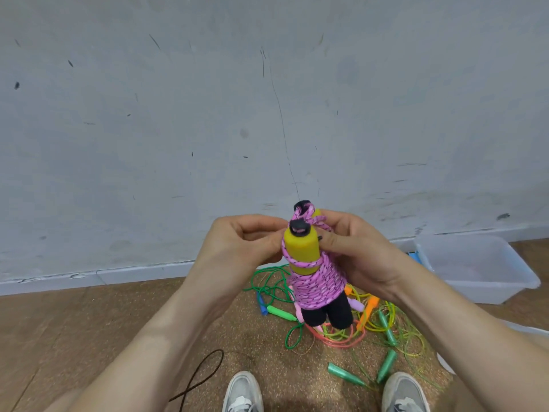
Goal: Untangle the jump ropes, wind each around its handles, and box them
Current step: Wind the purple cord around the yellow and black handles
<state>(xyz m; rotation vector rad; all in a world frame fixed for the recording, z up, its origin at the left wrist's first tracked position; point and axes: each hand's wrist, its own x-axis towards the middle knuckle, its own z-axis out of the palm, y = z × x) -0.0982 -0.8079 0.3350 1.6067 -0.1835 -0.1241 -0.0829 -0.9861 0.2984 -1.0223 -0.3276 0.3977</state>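
Observation:
A pink speckled jump rope [318, 285] is wound tightly round its two yellow-and-black foam handles [300, 248], held upright in front of me. My left hand [246, 242] pinches the rope's loose end at the top of the handles. My right hand [353, 251] grips the bundle from the right side, its fingers curled behind the handles. Below on the floor lies a tangled pile of jump ropes [341, 328] in green, orange, yellow and pink, with green handles [280, 312] and a blue handle [262, 304]. A clear plastic box [475, 266] stands at the right by the wall.
A grey wall rises close ahead over a white skirting board. A dark cord [205, 373] loops on the brown floor at lower left. My two grey shoes [243, 394] stand at the bottom edge, close to loose green handles [344, 373].

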